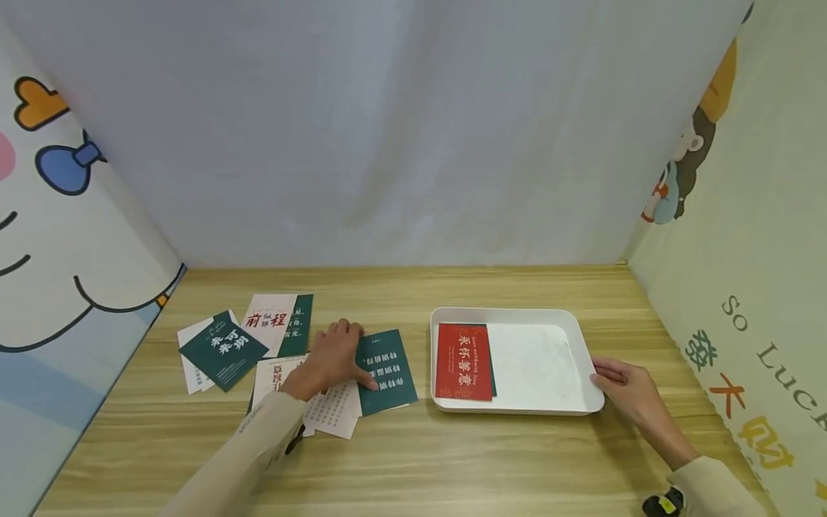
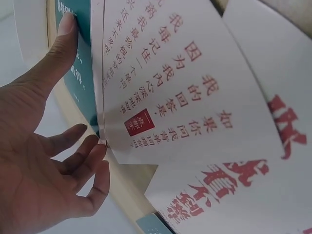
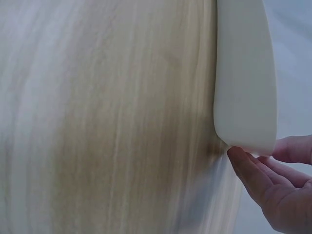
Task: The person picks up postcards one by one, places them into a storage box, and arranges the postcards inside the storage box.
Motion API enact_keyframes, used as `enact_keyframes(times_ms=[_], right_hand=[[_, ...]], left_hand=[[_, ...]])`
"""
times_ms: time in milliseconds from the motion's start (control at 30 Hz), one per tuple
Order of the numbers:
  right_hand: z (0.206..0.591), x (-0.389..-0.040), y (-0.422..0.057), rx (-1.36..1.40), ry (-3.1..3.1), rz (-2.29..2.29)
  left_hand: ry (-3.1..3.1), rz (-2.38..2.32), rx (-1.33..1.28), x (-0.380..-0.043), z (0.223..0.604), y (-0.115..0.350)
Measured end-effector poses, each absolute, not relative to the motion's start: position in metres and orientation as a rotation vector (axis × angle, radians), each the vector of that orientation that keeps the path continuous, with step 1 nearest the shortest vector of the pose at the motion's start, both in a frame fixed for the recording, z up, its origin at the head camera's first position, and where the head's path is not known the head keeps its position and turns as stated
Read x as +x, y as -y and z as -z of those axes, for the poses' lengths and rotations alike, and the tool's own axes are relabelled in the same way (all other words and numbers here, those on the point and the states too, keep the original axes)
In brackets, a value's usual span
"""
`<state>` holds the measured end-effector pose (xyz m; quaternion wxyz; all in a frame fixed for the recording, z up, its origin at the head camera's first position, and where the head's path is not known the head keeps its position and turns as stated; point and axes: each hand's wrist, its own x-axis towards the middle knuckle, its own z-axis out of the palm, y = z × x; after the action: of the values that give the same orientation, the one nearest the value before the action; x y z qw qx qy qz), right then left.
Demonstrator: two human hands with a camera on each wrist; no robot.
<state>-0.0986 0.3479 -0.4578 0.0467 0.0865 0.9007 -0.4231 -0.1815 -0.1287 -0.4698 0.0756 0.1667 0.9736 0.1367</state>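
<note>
My left hand (image 1: 334, 359) pinches a dark green card (image 1: 391, 362) with white lettering, at the right side of a loose heap. In the left wrist view its thumb lies on the card's face and the curled fingers meet its edge. Beside that card lies a white card with red print (image 2: 170, 83). My right hand (image 1: 625, 388) grips the right end of a white tray (image 1: 536, 362), fingertips under the wall and thumb at the rim in the right wrist view. Inside the tray, at its left, a red card (image 1: 464, 362) overlaps a green one.
More cards are spread left of my left hand: a green card (image 1: 223, 350) over white ones, and a white card with large red characters (image 1: 268, 319) over another green one. Printed panels stand at both sides of the wooden table (image 1: 413, 467), with a plain curtain (image 1: 413, 143) behind.
</note>
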Motion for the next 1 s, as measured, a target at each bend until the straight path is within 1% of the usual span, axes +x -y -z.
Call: enact_keyframes(times_ms=[367,833,1000], right_hand=[[0.458,-0.099,-0.348,0.274,-2.739,1.293],[0.457,-0.1,-0.347,0.283,-2.732,1.305],[0.457,-0.099,-0.347,0.28,-2.735,1.298]], left_hand=[[-2.889,-0.541,0.438,-0.186,0.475,0.135],[-2.976,-0.681,0.446,-0.184,0.485,0.139],[-2.969,-0.83,0.376,-0.185,0.489,0.138]])
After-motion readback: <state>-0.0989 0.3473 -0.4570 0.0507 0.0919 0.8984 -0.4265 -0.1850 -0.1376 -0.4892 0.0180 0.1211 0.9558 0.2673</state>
